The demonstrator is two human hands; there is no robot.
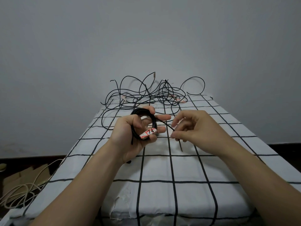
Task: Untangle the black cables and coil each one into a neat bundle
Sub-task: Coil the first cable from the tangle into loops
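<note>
Black cable wound into a small coil [154, 122] sits in the left hand [130, 134], which is raised above the near half of the table. The fingers curl through and around the loops, with the thumb lying over the top of them. A white and orange tag [148, 132] with dark writing is wrapped on the coil by the fingertips.

One loose end [167, 125] runs from the coil across to the right hand [197, 129], just beside it. The thumb and forefinger of that hand pinch the strand, the other fingers are loosely bent, and a short tail hangs below the pinch.

The remaining cables lie in a loose tangle [162, 98] at the far end of the table against the grey wall [146, 38], with several loops standing up off the surface and similar tags among them. It is well apart from both hands.

A white cloth [187, 167] with a black grid covers the table. On the floor to the left lie a pale cord [24, 188] and some flat cardboard [14, 179].
</note>
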